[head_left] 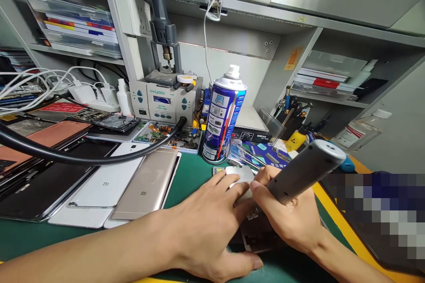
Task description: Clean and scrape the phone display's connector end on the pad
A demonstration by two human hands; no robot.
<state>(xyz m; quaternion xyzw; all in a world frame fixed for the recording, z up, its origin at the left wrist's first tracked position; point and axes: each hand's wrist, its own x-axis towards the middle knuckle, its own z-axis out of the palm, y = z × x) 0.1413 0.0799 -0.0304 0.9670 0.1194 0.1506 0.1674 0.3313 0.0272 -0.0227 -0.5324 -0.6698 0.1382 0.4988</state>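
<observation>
In my right hand [288,212] is a thick grey electric screwdriver [305,170], gripped like a pen and tilted with its rear end up to the right. The tip is hidden behind my fingers. My left hand [212,216] braces an opened phone [260,232] on the green mat, fingers over its far part and thumb at the near edge. Dark inner parts of the phone show between my hands. Beyond my left fingertips lies a shiny silver piece [244,173], partly covered, its kind unclear.
A blue spray can [224,115] stands just behind my hands. Several phones, one gold [149,185], lie at left under a black hose [83,155]. Behind is a hot-air station [166,99]; tweezers [245,154] lie right of the can. A clear bottle [361,130] stands far right.
</observation>
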